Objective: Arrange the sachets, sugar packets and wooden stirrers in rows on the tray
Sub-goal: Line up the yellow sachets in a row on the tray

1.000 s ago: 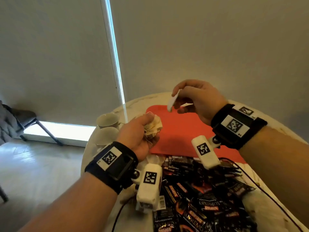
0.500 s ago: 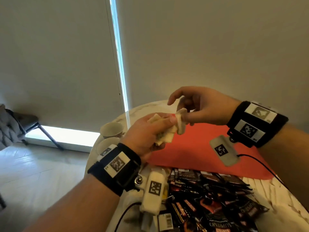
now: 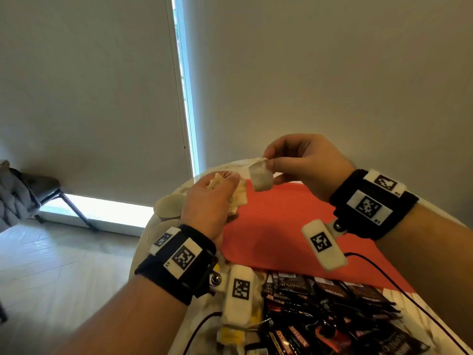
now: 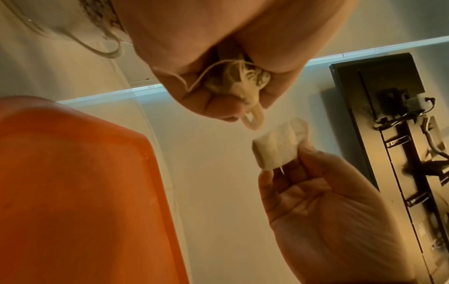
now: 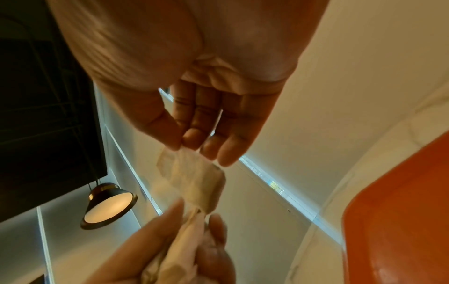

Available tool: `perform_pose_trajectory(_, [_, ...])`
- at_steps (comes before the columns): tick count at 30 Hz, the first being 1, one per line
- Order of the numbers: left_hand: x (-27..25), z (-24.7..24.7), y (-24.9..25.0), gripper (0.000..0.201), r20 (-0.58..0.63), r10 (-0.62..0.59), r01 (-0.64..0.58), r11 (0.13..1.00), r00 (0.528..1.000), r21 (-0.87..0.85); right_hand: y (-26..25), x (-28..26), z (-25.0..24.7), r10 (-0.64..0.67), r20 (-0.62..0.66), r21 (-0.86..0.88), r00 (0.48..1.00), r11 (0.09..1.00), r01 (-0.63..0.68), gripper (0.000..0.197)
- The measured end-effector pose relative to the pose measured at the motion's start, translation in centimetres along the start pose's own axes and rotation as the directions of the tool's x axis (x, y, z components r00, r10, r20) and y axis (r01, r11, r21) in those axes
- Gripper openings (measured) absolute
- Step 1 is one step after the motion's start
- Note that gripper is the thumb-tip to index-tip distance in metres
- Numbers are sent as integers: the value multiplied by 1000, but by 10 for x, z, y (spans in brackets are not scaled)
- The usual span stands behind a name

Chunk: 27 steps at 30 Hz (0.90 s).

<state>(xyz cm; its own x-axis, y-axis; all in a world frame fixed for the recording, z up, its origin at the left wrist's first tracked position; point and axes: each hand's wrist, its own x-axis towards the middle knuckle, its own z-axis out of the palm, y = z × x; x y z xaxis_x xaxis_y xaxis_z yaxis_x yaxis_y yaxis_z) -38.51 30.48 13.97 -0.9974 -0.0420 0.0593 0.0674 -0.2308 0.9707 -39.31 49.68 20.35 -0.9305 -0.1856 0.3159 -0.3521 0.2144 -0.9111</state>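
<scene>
My left hand (image 3: 212, 198) grips a crumpled bunch of pale tea-bag sachets (image 3: 236, 198) with strings, above the left edge of the red tray (image 3: 276, 234). In the left wrist view the bunch (image 4: 240, 82) sits bunched in the curled fingers. My right hand (image 3: 304, 162) pinches a single pale sachet (image 3: 261, 179) by its top edge between thumb and fingertips, just right of the left hand and above the tray's far side. The same sachet (image 5: 194, 180) hangs from the right fingertips in the right wrist view. A heap of dark coffee sachets (image 3: 327, 311) lies on the table in front of the tray.
Two pale cups (image 3: 170, 206) stand on the round marble table (image 3: 143, 254) left of the tray. A cable (image 3: 399, 288) runs from the right wrist across the tray corner. A chair (image 3: 33, 190) stands on the floor at far left. The tray surface shows nothing on it.
The right hand came to the left hand's bunch, took one sachet and has pulled it up and to the right, apart from the bunch. The head view has tilted.
</scene>
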Motion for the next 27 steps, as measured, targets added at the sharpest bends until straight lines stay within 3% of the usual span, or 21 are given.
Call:
perform_pose_trajectory(4, [1, 4, 11, 42, 116, 35, -36, 999, 993, 1, -2, 6, 7, 67, -36, 119, 997, 991, -63, 15])
perform_pose_trajectory(8, [7, 5, 10, 7, 115, 22, -32, 996, 993, 86, 0, 12, 14, 103, -31, 208, 994, 974, -94, 12])
perform_pose_trajectory(13, [21, 1, 18, 5, 13, 6, -7, 993, 1000, 114, 13, 24, 17, 158, 55, 184, 986, 969, -166, 30])
perform_pose_trajectory(16, [31, 1, 20, 11, -27, -23, 25, 996, 999, 83, 30, 43, 17, 236, -41, 220, 971, 950, -221, 30])
perform_pose_trajectory(20, [40, 0, 26, 10, -73, -73, 75, 997, 995, 18, 70, 78, 15, 459, -189, 185, 868, 885, -427, 24])
perform_pose_trajectory(23, [45, -3, 27, 9, -97, -98, 96, 995, 990, -20, 106, 101, 9, 592, -195, 31, 782, 801, -598, 19])
perform_pose_trajectory(27, [53, -7, 25, 11, -100, -73, 75, 997, 992, 14, 134, 116, 7, 627, -213, -113, 749, 746, -657, 10])
